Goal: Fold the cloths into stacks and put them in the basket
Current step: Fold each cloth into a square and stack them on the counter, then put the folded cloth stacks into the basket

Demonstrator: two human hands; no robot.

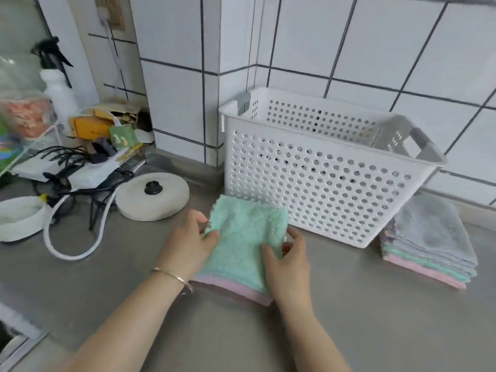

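In the head view, a green cloth [245,232] on top of a small pile on the grey counter [375,318] is pinched at its left edge by the left hand [188,242] and at its right edge by the right hand [287,261]. The white perforated basket [316,183] is seen just behind, with a folded stack [429,242] beside it on the right.

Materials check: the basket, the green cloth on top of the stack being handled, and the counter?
Basket: looks like rigid white plastic, matte, with moulded rows of round holes and grey handle inserts.
Green cloth: soft, fuzzy pile, probably microfibre or terry; it creases where the left hand and right hand pinch it.
Counter: grey, smooth, dull sheen; possibly brushed steel, cannot tell.
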